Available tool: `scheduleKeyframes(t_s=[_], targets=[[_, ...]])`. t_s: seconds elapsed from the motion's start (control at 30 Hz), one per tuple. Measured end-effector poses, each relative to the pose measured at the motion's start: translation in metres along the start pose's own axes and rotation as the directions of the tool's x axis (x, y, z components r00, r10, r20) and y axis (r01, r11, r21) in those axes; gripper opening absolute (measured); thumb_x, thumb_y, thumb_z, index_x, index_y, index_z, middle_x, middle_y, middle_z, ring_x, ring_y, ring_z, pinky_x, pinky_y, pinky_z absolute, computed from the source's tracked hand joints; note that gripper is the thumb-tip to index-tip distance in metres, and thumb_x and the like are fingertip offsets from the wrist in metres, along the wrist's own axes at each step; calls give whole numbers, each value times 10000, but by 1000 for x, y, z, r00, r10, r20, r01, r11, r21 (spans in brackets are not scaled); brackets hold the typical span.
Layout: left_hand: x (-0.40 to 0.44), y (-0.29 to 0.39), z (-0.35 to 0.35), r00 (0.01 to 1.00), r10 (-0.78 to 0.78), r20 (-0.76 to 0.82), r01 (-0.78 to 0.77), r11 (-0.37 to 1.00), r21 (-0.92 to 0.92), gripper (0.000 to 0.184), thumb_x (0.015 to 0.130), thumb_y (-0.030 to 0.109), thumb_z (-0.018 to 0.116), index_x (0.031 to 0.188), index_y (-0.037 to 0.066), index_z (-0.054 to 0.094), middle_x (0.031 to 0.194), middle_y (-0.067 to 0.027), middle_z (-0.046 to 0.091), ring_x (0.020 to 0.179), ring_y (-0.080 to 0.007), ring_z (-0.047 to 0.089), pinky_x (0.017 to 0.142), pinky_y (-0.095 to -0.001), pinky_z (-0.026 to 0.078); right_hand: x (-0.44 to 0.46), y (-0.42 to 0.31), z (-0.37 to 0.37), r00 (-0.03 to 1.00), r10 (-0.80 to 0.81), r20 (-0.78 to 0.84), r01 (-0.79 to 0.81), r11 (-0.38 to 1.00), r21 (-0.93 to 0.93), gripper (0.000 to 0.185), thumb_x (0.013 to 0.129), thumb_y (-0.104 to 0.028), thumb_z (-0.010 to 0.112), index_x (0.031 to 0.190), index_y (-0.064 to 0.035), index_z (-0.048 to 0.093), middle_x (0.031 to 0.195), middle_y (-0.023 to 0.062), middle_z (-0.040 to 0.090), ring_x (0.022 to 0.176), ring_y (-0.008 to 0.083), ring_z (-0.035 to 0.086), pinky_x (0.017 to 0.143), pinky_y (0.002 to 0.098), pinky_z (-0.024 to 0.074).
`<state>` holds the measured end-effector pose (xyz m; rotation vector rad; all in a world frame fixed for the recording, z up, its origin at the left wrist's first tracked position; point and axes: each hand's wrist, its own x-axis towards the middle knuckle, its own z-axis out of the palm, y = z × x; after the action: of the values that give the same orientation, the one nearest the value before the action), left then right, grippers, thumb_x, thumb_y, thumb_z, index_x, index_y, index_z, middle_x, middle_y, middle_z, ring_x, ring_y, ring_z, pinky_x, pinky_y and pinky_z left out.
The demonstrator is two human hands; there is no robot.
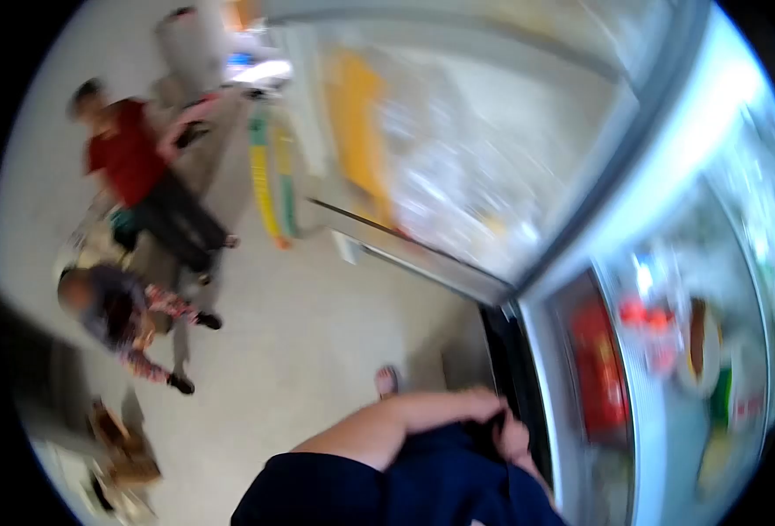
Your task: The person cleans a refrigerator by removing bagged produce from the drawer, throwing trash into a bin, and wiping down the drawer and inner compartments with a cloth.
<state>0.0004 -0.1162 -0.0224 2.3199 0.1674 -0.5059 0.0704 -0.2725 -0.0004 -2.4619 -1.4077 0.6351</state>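
Observation:
Both of my hands are close together in front of my dark blue shirt (405, 491), at the lower middle of the view. My left hand (484, 404) and my right hand (513, 437) have bent fingers around something dark between them, which is too blurred to make out. Just right of them stands an open, lit fridge (676, 473) with a red package (599, 373), red-capped items (646, 316) and a round pale item with a brown middle (701, 346) on its shelves.
A glass door (615, 167) with plastic bags (449, 158) behind it stands at the upper middle. On the left are a person in a red top (129, 153) and a seated person (111, 307). Cardboard boxes (129, 456) lie at the lower left.

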Motion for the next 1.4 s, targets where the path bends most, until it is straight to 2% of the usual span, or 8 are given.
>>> scheduleKeyframes(t_s=[0.4, 0.5, 0.7, 0.8, 0.87, 1.0, 1.13, 1.4], targets=[[-7, 6, 11, 990, 98, 106, -123, 957, 261, 607, 795, 177, 555, 1353, 326, 367, 955, -131, 672, 889, -317, 659, 714, -422, 508, -28, -9, 5, 991, 132, -11, -131, 990, 42, 540, 779, -180, 601, 1232, 66, 439, 914, 240, 631, 852, 379, 622, 784, 442, 503], [-19, 3, -32, 992, -117, -56, 124, 982, 140, 513, 808, 146, 534, 1293, 272, 427, 964, -134, 671, 889, -319, 654, 732, -421, 519, 8, -14, 16, 940, -80, -332, 109, 992, 71, 561, 755, -90, 604, 1256, 81, 418, 987, 231, 594, 945, 367, 577, 831, 417, 469], [-19, -20, -57, 972, -57, -228, 34, 994, -105, 395, 793, 94, 500, 1159, 209, 594, 1065, -149, 646, 1020, -350, 592, 849, -449, 482, 28, -9, 7, 976, -47, -212, 60, 997, 56, 403, 776, -26, 545, 1179, -3, 535, 955, 167, 618, 859, 347, 613, 748, 416, 506], [-25, -15, -84, 988, -135, -71, 110, 953, -282, 333, 772, 61, 532, 1066, 160, 651, 883, -150, 664, 760, -276, 645, 666, -382, 515, 43, -5, -7, 985, 5, -174, 13, 994, 106, 244, 777, -43, 532, 994, -51, 643, 847, 198, 648, 765, 351, 643, 682, 434, 519], [-26, -17, -102, 989, -145, 40, 148, 894, -422, 323, 757, 32, 553, 1045, 134, 661, 744, -85, 650, 573, -161, 598, 522, -321, 486, 52, -12, -35, 984, -10, -180, 49, 976, 210, 196, 768, -43, 535, 918, -46, 660, 763, 223, 626, 735, 367, 634, 679, 422, 515], [-3, -33, -132, 974, 25, -227, -191, 635, -749, 313, 780, 7, 537, 1062, 81, 649, 879, -26, 652, 749, -115, 605, 669, -272, 499, 71, -33, -98, 926, 45, -375, 89, 939, 332, 244, 747, -24, 566, 975, -65, 639, 820, 203, 625, 774, 374, 620, 710, 427, 505], [8, -5, -169, 878, -169, -448, -414, 202, -887, 340, 876, 15, 509, 1210, 38, 567, 1104, -54, 615, 966, -120, 587, 862, -258, 465, 84, -73, -156, 529, -222, -819, 229, 967, -114, 427, 697, 58, 577, 1106, -62, 600, 1125, 131, 572, 1000, 324, 564, 844, 396, 475], [45, -20, -149, 840, -372, -396, -312, 267, -912, 490, 878, -1, 470, 1364, 65, 445, 1275, -104, 538, 1108, -169, 536, 947, -271, 413, 153, -38, -74, 871, -156, -467, 108, 986, -129, 675, 783, -227, 610, 1325, 73, 344, 1381, 289, 332, 1303, 405, 309, 1084, 486, 248]])
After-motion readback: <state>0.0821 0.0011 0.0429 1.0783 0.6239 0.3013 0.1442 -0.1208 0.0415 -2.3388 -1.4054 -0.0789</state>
